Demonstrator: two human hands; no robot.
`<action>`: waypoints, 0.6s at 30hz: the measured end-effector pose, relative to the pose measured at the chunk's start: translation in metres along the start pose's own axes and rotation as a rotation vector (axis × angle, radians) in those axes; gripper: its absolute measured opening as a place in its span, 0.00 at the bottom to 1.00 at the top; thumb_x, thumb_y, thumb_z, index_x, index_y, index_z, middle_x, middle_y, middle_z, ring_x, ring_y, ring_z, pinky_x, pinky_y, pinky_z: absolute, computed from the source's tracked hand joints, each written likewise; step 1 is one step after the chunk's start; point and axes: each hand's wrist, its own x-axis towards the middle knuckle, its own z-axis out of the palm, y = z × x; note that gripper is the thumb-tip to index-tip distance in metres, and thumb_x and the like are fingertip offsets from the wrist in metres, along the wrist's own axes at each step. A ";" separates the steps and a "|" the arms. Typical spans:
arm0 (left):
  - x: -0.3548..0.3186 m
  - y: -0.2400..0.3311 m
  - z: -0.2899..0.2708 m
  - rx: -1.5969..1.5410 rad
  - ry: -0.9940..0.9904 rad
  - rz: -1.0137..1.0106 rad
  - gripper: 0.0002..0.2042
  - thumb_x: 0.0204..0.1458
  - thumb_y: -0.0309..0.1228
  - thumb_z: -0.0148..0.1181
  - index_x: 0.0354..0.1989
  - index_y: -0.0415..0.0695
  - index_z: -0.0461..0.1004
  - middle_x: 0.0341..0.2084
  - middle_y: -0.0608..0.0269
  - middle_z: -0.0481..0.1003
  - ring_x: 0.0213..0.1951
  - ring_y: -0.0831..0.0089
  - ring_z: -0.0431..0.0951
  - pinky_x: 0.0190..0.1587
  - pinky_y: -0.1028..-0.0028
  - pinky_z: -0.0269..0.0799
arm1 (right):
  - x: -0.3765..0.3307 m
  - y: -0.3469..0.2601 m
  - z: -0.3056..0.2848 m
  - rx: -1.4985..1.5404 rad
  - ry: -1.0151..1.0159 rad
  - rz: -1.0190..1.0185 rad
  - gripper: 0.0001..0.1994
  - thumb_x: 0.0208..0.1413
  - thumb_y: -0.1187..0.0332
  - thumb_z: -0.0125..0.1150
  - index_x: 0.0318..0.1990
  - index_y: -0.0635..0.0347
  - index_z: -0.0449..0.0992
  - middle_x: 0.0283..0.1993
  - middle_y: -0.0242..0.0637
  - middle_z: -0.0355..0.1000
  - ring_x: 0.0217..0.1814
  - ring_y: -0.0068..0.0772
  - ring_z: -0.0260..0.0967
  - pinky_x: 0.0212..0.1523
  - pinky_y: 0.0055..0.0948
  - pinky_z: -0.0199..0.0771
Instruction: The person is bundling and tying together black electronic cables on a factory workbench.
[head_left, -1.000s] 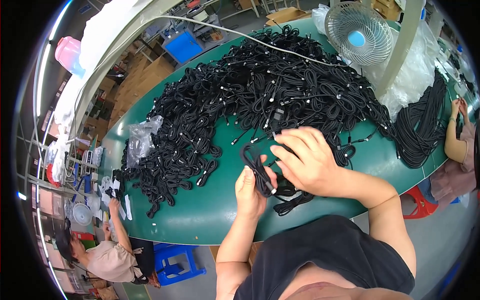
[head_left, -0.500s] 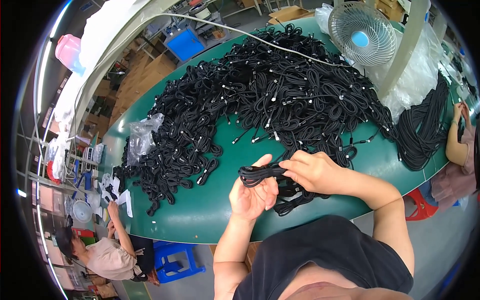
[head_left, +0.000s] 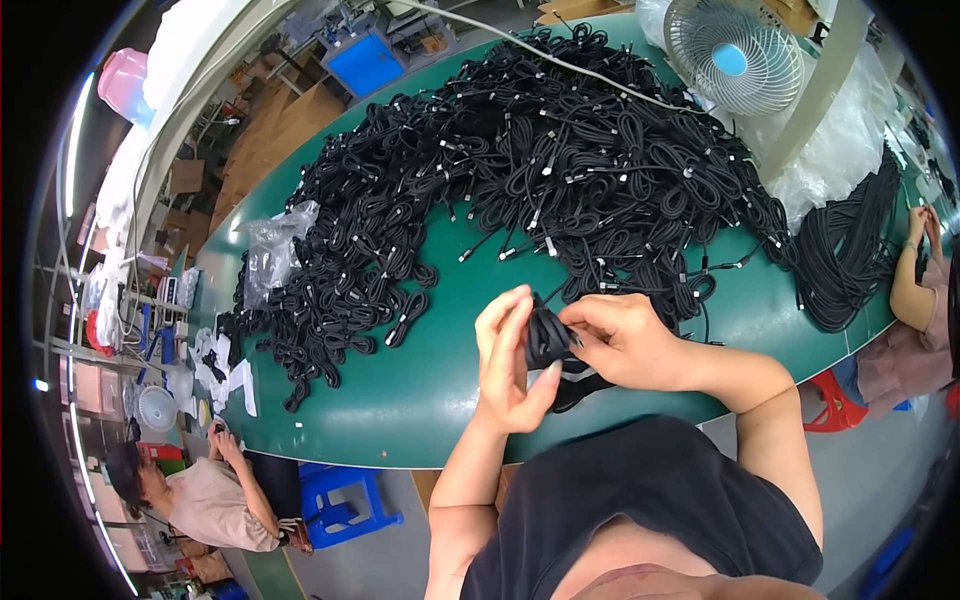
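Between my two hands, above the table's near edge, is a coiled black cable (head_left: 546, 338). My left hand (head_left: 508, 365) holds the coil from the left, with its fingers up behind it and the thumb in front. On the other side my right hand (head_left: 630, 342) is closed, its thumb and fingertips pinching the coil's right part. Some black cable shows below the hands, partly hidden. Beyond them a large heap of bundled black cables (head_left: 590, 165) with pale connector ends spreads over the green table (head_left: 450, 370).
A wire-cage fan (head_left: 733, 58) and a pale post (head_left: 822, 95) stand at the far right, near clear plastic bags. Long black cables (head_left: 850, 250) hang together at right. Another clear bag (head_left: 275, 255) lies left. Co-workers sit at both sides; a blue stool (head_left: 345, 505) is lower left.
The coil has turned from lying lengthwise to a more upright, end-on position. My left hand has rotated and wrapped closer around it, while my right hand remains at its right side.
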 end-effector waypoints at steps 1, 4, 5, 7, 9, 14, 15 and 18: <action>-0.003 -0.002 -0.001 0.008 0.007 -0.054 0.25 0.43 0.21 0.54 0.53 0.30 0.59 0.51 0.46 0.57 0.44 0.67 0.66 0.43 0.73 0.65 | -0.001 0.004 0.003 -0.032 0.001 -0.042 0.07 0.46 0.77 0.57 0.34 0.68 0.71 0.27 0.43 0.69 0.24 0.42 0.69 0.22 0.31 0.70; -0.007 -0.011 -0.012 -0.041 0.093 -0.210 0.17 0.50 0.21 0.50 0.49 0.31 0.59 0.41 0.50 0.68 0.33 0.75 0.69 0.33 0.80 0.67 | -0.003 0.000 0.005 -0.189 -0.009 -0.109 0.06 0.46 0.75 0.58 0.33 0.66 0.72 0.27 0.42 0.68 0.23 0.42 0.69 0.22 0.32 0.70; -0.006 -0.012 -0.011 -0.228 0.188 -0.260 0.16 0.53 0.24 0.49 0.49 0.32 0.59 0.41 0.50 0.68 0.30 0.78 0.68 0.31 0.82 0.66 | -0.003 -0.002 0.002 -0.285 -0.003 -0.122 0.05 0.46 0.74 0.59 0.31 0.63 0.72 0.26 0.40 0.67 0.23 0.41 0.69 0.22 0.33 0.70; 0.000 -0.014 -0.005 -0.493 0.322 -0.290 0.14 0.57 0.29 0.46 0.48 0.34 0.60 0.41 0.53 0.69 0.24 0.85 0.64 0.27 0.84 0.63 | -0.003 0.001 0.001 -0.335 0.052 -0.166 0.04 0.47 0.73 0.59 0.31 0.62 0.71 0.25 0.38 0.65 0.22 0.39 0.68 0.21 0.32 0.69; 0.004 -0.014 0.001 -0.521 0.290 -0.309 0.15 0.57 0.30 0.46 0.50 0.35 0.59 0.42 0.57 0.68 0.25 0.85 0.64 0.28 0.84 0.63 | -0.001 0.002 0.001 -0.396 0.089 -0.225 0.05 0.46 0.75 0.59 0.31 0.63 0.70 0.25 0.36 0.64 0.21 0.37 0.67 0.19 0.30 0.68; -0.003 -0.011 0.009 -0.465 0.166 -0.379 0.18 0.55 0.31 0.51 0.51 0.38 0.59 0.41 0.57 0.67 0.31 0.81 0.67 0.31 0.83 0.63 | 0.004 -0.001 0.012 -0.477 0.131 -0.326 0.06 0.43 0.75 0.59 0.30 0.63 0.69 0.25 0.35 0.62 0.20 0.33 0.66 0.17 0.27 0.67; -0.003 -0.012 0.008 -0.466 0.164 -0.378 0.18 0.55 0.31 0.51 0.51 0.38 0.59 0.41 0.57 0.67 0.31 0.81 0.67 0.31 0.83 0.63 | 0.006 0.000 0.011 -0.522 0.134 -0.332 0.07 0.43 0.74 0.60 0.30 0.63 0.69 0.25 0.35 0.62 0.22 0.32 0.66 0.18 0.26 0.67; 0.000 -0.018 0.001 -0.566 0.280 -0.439 0.13 0.57 0.27 0.46 0.48 0.37 0.61 0.37 0.61 0.69 0.26 0.84 0.65 0.27 0.84 0.63 | 0.007 0.001 0.008 -0.608 0.134 -0.330 0.07 0.43 0.73 0.60 0.30 0.62 0.69 0.25 0.34 0.61 0.25 0.31 0.66 0.18 0.26 0.67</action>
